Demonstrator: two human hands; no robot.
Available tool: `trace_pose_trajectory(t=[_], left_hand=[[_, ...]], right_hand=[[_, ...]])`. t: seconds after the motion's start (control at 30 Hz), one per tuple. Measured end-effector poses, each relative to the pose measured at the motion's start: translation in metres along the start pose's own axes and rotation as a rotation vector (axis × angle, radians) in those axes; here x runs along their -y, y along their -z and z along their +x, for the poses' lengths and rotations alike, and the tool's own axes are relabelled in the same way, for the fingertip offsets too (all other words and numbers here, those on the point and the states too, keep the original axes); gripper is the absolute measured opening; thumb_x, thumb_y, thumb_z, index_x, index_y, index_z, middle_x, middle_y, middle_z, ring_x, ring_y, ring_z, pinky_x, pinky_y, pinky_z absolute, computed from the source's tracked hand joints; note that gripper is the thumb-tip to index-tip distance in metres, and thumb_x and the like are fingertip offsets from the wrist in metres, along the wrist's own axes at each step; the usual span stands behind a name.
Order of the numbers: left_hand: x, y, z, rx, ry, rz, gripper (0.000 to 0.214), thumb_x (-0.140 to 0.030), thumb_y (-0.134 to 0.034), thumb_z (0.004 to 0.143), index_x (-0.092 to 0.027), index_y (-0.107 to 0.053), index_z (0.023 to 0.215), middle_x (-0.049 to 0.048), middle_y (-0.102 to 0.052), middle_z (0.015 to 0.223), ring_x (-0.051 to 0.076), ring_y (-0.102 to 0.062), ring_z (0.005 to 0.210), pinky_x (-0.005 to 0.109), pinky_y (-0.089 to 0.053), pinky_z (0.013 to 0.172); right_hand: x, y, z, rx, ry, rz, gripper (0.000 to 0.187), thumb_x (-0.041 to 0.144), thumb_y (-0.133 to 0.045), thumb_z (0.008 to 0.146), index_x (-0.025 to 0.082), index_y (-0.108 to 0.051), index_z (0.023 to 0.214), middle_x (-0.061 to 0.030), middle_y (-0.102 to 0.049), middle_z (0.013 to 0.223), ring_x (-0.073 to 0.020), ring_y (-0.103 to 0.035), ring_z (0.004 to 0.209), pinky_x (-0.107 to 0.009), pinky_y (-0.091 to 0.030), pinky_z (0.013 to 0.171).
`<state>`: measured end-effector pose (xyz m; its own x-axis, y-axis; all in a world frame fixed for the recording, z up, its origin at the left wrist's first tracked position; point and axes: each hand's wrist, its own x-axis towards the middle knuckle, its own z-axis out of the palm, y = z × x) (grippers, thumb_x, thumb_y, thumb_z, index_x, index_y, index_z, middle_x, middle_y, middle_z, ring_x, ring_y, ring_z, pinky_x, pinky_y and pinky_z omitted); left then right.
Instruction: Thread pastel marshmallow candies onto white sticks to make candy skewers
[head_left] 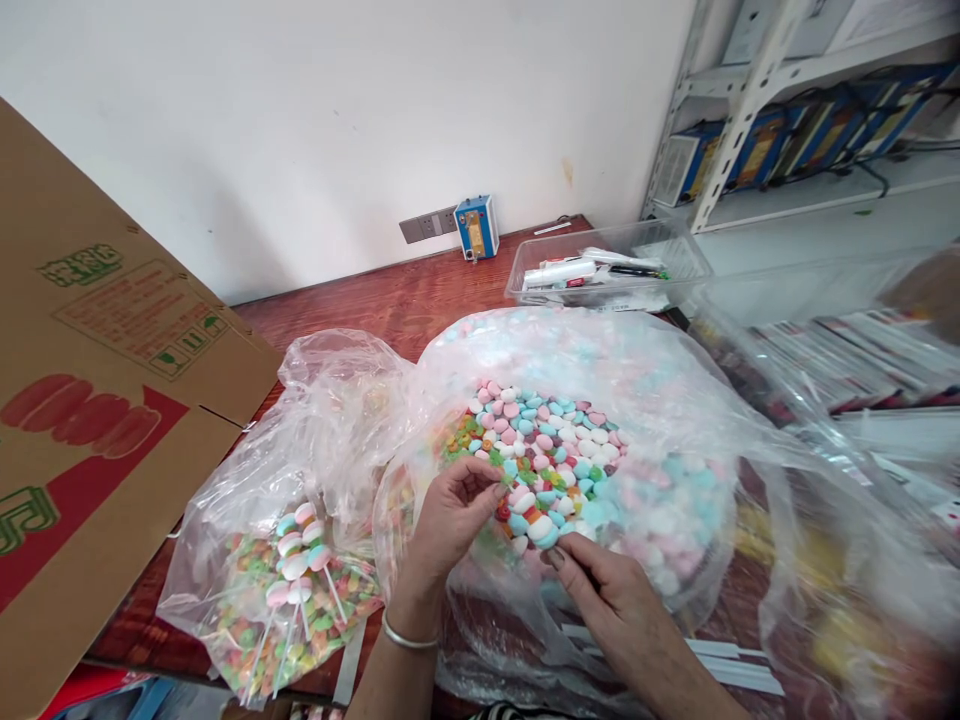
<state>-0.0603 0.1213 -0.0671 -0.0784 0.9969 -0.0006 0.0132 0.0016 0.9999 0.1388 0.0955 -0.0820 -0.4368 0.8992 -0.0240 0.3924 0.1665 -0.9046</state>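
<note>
My right hand (611,590) pinches the near end of a candy skewer (538,524), a row of pastel puffy sweets with a coloured gummy between them. Just beyond its far end, my left hand (461,510) has thumb and forefinger pressed together; what they hold is too small to make out. Both hands are over a large open clear plastic bag (600,350) of pink, blue and white sweets (525,410). Small coloured gummy rings (465,435) lie among them. To the left, several finished-looking candy skewers (298,550) on white sticks rest on another bag (225,520) of gummies.
A cardboard box (112,350) stands at the left. Behind the bags are a blue device (477,230) by the wall and a clear plastic tray (525,285) of tubes and pens. White sticks (735,672) lie at the right front. Metal shelves (739,140) stand at the back right.
</note>
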Motion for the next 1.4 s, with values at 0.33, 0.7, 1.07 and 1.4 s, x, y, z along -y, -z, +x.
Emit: trace_pose_trajectory(t=[0.33, 0.7, 1.07, 1.4], left_hand=[[0.008, 0.01, -0.014, -0.08, -0.055, 0.291, 0.015, -0.028, -0.055, 0.091, -0.02, -0.066, 0.097, 0.0039, -0.068, 0.087, 0.017, -0.064, 0.076, 0.029, -0.05, 0.07], [0.013, 0.035, 0.025, -0.23, -0.239, 1.284, 0.019, -0.02, -0.054, 0.088, -0.022, -0.072, 0.095, 0.0084, -0.066, 0.096, 0.025, -0.06, 0.09, 0.038, -0.047, 0.079], [0.005, -0.003, 0.01, -0.161, 0.011, 0.23, 0.01, -0.025, -0.066, 0.079, -0.019, -0.065, 0.086, 0.0011, -0.068, 0.08, 0.015, -0.062, 0.075, 0.027, -0.049, 0.069], [0.003, -0.02, 0.001, -0.11, 0.007, 0.083, 0.012, -0.025, -0.074, 0.075, -0.018, -0.068, 0.082, 0.0009, -0.066, 0.078, 0.014, -0.059, 0.073, 0.024, -0.047, 0.067]], right_hand=[[-0.019, -0.005, -0.007, -0.01, -0.104, 0.163, 0.037, 0.046, -0.037, 0.095, 0.022, -0.047, 0.069, 0.0058, -0.034, 0.06, -0.0128, -0.035, 0.054, -0.023, -0.028, 0.05], [-0.016, 0.003, -0.005, -0.012, -0.124, 0.154, 0.036, 0.046, -0.038, 0.094, 0.022, -0.048, 0.07, 0.0049, -0.037, 0.062, -0.0136, -0.038, 0.057, -0.024, -0.03, 0.054], [-0.011, 0.001, -0.004, 0.01, -0.113, 0.147, 0.037, 0.044, -0.039, 0.096, 0.02, -0.052, 0.071, 0.0036, -0.043, 0.063, -0.0141, -0.043, 0.059, -0.023, -0.033, 0.056], [-0.009, 0.003, -0.007, -0.022, -0.105, 0.139, 0.037, 0.041, -0.04, 0.096, 0.02, -0.061, 0.074, 0.0025, -0.052, 0.061, -0.0146, -0.047, 0.057, -0.023, -0.035, 0.053]])
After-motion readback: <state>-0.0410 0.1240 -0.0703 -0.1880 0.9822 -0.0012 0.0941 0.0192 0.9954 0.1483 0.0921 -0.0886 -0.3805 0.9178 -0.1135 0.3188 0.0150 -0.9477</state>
